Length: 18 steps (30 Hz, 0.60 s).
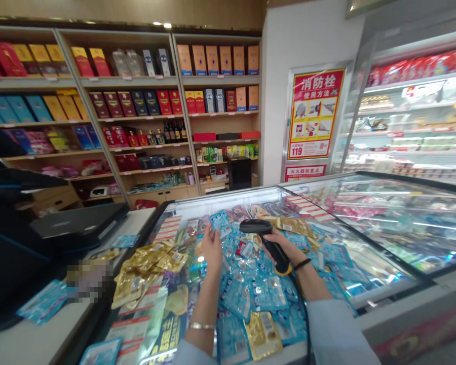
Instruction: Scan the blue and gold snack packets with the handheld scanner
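Note:
My left hand [212, 248] is raised over the freezer lid and pinches a small blue packet [220, 223] by its lower edge. My right hand [279, 246] grips a black barcode scanner [264, 235] with a yellow base, its head turned toward the held packet. Below both hands, many blue packets [251, 291] lie spread across the glass lid [376, 263] of a chest freezer. A heap of gold packets [144, 266] lies to the left of my left hand.
A white counter [38, 337] with dark checkout equipment [19, 243] stands at the left. Wall shelves [144, 119] of boxed goods run behind. A red fire notice [314, 114] hangs on the white wall. A chilled display case [414, 111] stands at the right.

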Tool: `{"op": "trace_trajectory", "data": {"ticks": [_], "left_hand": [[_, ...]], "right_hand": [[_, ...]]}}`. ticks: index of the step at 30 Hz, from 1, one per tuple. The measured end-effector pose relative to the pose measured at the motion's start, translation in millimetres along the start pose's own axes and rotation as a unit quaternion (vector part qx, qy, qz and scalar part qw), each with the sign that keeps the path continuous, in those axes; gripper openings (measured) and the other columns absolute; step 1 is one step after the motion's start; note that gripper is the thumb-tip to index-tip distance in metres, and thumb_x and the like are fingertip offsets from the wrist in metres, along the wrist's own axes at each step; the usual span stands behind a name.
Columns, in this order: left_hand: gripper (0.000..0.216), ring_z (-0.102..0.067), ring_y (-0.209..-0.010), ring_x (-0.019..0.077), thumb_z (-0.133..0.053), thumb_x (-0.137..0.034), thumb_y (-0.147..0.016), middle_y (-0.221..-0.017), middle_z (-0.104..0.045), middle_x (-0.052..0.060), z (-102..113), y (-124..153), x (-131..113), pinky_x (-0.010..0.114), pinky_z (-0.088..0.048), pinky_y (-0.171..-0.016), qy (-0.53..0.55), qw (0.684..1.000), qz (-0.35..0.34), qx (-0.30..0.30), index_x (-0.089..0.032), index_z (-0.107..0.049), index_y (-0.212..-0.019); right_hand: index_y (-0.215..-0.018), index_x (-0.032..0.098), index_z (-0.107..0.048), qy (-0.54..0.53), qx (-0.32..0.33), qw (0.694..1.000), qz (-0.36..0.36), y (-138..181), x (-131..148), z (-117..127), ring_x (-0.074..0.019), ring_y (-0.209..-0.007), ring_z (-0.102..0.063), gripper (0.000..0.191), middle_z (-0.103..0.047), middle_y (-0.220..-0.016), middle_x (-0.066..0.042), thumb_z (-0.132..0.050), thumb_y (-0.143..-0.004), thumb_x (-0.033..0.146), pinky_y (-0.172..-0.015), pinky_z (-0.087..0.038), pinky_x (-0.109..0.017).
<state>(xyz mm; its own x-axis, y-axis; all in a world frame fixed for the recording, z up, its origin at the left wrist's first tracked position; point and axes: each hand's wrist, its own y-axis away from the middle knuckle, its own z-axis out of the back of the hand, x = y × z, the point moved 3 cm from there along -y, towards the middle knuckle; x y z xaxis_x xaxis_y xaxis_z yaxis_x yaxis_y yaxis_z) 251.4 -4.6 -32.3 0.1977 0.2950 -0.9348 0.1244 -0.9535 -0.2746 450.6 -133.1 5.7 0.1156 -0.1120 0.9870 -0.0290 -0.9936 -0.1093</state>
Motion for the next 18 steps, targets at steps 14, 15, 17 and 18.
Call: {"op": "trace_trajectory", "data": {"ticks": [14, 15, 17, 18], "left_hand": [[0.044, -0.067, -0.109, 0.0255, -0.065, -0.034, -0.085, -0.116, -0.071, 0.012, -0.8, 0.7, -0.5, 0.039, -0.056, -0.092, -0.014, 1.0, -0.007, -0.006, -0.019, -0.059, -0.127], [0.045, -0.068, -0.109, 0.0252, -0.064, -0.035, -0.086, -0.115, -0.071, 0.012, -0.7, 0.6, -1.4, 0.039, -0.056, -0.091, -0.016, 1.0, -0.007, -0.003, -0.019, -0.059, -0.127], [0.046, -0.068, -0.107, 0.0248, -0.064, -0.037, -0.086, -0.113, -0.072, 0.011, -0.2, 0.2, -2.3, 0.039, -0.056, -0.091, -0.02, 1.0, -0.012, 0.003, -0.019, -0.059, -0.128], [0.047, -0.068, -0.107, 0.0247, -0.065, -0.038, -0.086, -0.112, -0.072, 0.011, 0.2, 0.1, -2.1, 0.039, -0.056, -0.091, -0.022, 1.0, -0.016, 0.003, -0.02, -0.059, -0.128]], "right_hand": [[-0.079, 0.021, -0.054, -0.005, -0.002, 1.0, -0.027, 3.9, 1.1, -0.9, -0.011, -0.031, -0.048, 0.034, -0.058, -0.047, 0.003, -0.068, -0.071, 0.051, -0.031, -0.036, -0.021], [-0.078, 0.021, -0.054, -0.003, -0.002, 1.0, -0.029, 4.2, 1.5, -1.4, -0.011, -0.031, -0.048, 0.034, -0.058, -0.046, 0.003, -0.068, -0.071, 0.051, -0.031, -0.036, -0.021], [-0.077, 0.021, -0.054, 0.0, -0.002, 1.0, -0.029, 4.7, 1.9, -2.5, -0.0107, -0.031, -0.047, 0.034, -0.058, -0.045, 0.003, -0.068, -0.071, 0.051, -0.031, -0.036, -0.021], [-0.077, 0.021, -0.054, 0.001, -0.002, 1.0, -0.028, 4.8, 1.7, -2.9, -0.0105, -0.03, -0.046, 0.033, -0.058, -0.045, 0.003, -0.067, -0.071, 0.051, -0.031, -0.036, -0.02]]}}
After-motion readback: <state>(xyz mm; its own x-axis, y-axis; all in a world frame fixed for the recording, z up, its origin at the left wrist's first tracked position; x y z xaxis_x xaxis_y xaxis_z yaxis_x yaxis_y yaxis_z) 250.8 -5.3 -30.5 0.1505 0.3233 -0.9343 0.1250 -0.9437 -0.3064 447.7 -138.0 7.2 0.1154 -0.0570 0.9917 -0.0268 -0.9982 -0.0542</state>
